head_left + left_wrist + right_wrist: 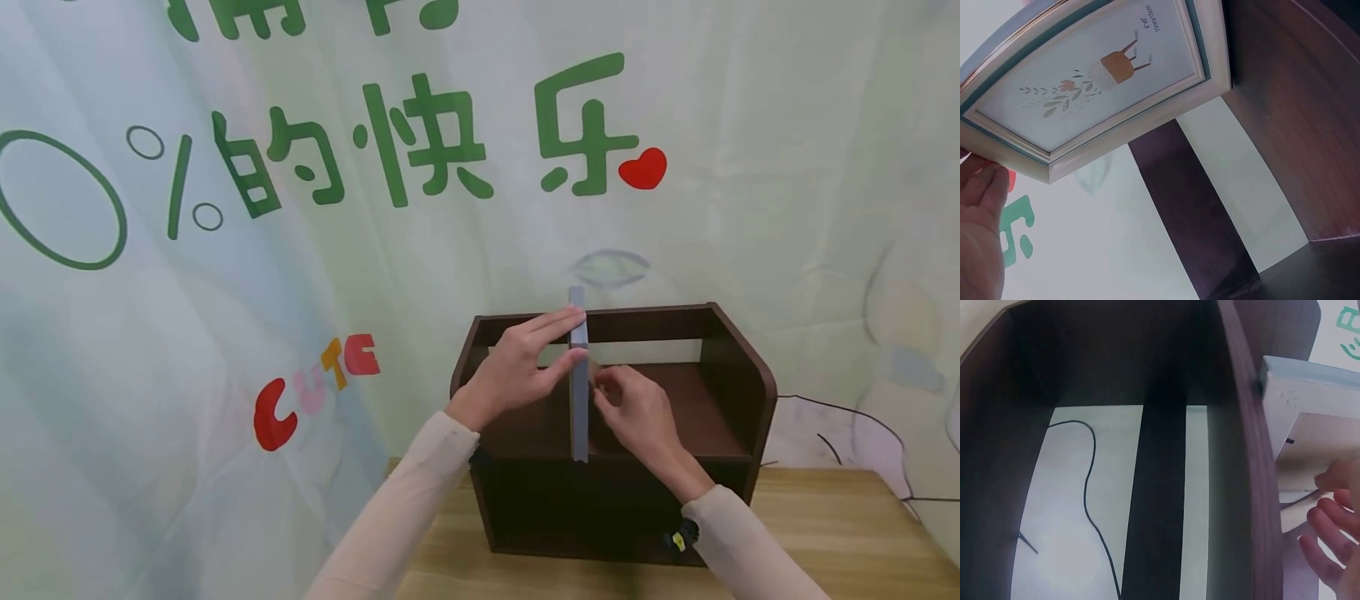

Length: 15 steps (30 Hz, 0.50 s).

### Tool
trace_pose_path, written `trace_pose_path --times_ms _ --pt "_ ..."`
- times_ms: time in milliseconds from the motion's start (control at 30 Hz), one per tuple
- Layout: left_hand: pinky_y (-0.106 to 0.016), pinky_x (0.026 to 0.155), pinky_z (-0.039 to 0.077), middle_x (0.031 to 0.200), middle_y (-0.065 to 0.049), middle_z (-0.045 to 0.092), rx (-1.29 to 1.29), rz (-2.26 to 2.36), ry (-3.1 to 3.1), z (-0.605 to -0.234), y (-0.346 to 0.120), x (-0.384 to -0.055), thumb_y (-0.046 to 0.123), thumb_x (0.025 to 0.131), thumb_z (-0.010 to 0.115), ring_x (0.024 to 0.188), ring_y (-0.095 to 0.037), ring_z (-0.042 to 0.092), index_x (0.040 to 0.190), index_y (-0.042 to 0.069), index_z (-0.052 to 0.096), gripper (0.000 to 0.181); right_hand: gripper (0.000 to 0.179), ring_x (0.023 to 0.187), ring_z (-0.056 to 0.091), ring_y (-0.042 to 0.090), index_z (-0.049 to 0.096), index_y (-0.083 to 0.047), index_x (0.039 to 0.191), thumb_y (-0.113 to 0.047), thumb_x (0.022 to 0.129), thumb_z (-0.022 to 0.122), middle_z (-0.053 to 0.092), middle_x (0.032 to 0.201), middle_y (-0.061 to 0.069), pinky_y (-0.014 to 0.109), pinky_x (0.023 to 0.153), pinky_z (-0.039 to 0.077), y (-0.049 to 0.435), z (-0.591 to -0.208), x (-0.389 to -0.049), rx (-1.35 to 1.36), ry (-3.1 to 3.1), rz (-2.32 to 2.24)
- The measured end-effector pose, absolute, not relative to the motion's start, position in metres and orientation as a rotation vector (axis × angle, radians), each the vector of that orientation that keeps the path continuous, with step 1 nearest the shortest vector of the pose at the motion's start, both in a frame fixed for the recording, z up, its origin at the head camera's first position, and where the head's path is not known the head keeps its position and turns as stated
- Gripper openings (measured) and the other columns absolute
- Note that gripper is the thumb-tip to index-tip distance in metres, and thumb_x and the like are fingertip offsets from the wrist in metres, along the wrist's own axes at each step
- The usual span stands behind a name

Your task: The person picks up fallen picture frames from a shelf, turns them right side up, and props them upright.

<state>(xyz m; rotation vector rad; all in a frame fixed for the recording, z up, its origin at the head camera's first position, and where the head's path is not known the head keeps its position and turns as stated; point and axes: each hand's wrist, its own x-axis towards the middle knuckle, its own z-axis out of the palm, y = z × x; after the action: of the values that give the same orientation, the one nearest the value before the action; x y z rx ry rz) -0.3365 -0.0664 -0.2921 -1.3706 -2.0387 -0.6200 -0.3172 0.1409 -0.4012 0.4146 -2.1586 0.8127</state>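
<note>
A picture frame (579,400) stands upright, edge-on to the head view, on the upper shelf of a dark brown desktop shelf (742,367). My left hand (517,362) grips its upper part, fingers at the top and thumb on the near edge. In the left wrist view, the picture frame's front (1110,72) shows a potted plant drawing inside a pale border with a teal line. My right hand (637,408) is behind the frame, with thumb and fingers pinching the stand flap (1297,515) at its back. The backing panel (1316,447) shows in the right wrist view.
The shelf unit rests on a wooden table (840,517), its lower compartment (577,504) in shadow. A printed curtain (420,250) hangs close behind and along the left. A thin black cable (1088,487) runs behind the unit.
</note>
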Motion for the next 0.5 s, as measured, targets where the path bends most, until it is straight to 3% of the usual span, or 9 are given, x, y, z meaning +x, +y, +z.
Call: trace_pose_path --times_ms 500 --pt "-0.031 0.120 0.044 0.154 -0.011 0.060 -1.390 -0.635 -2.102 -0.290 -0.041 -0.335 0.028 0.102 0.070 0.149 -0.021 0.052 0.149 0.007 0.059 0.052 0.019 0.080 0.074 0.025 0.076 -0.002 0.099 0.002 0.083 0.085 0.073 0.094 0.012 0.045 0.068 0.062 0.164 -0.405 -0.308 0.432 -2.049 0.697"
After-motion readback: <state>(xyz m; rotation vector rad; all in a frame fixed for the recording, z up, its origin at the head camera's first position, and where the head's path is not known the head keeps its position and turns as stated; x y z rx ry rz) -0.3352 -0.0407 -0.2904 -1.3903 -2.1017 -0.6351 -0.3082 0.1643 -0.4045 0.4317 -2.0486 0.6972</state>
